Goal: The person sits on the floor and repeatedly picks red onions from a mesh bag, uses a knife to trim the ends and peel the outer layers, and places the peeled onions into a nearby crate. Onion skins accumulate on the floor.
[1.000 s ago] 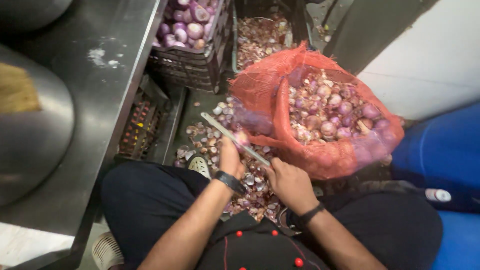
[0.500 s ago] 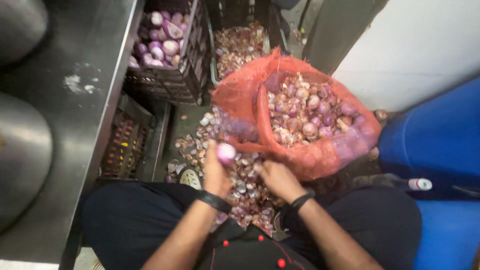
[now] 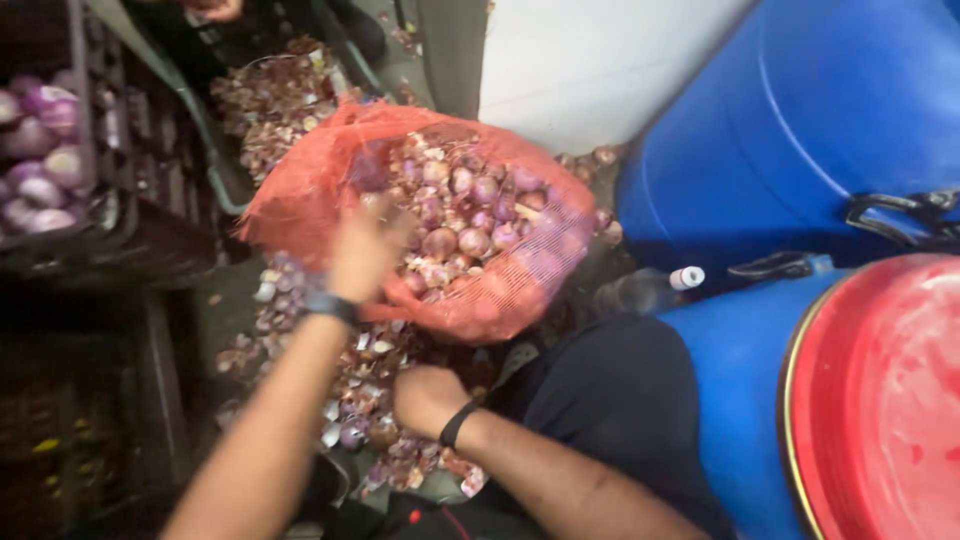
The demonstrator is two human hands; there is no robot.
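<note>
At 12 o'clock, left hand [image 3: 365, 250], blurred, fingers' state indeterminate, overlaps the red mesh sack [image 3: 300, 195] rim. Right hand [image 3: 428, 398], curled closed, rests at 6 o'clock on papery onion peels [image 3: 345, 375], hemmed by smooth blue drums [image 3: 800, 120].

An open sack of red-orange plastic mesh [image 3: 330, 190] lies on the floor with its mouth spread wide, its netting bunched in folds along the near rim. It is filled with small red-purple onions [image 3: 470, 215], skins on, some with papery husk flaking loose, heaped to the rim. In front of the sack, a spread of loose purple and white onion peelings [image 3: 365, 365] covers the floor. The view is blurred; single onions cannot be told apart in detail.
</note>
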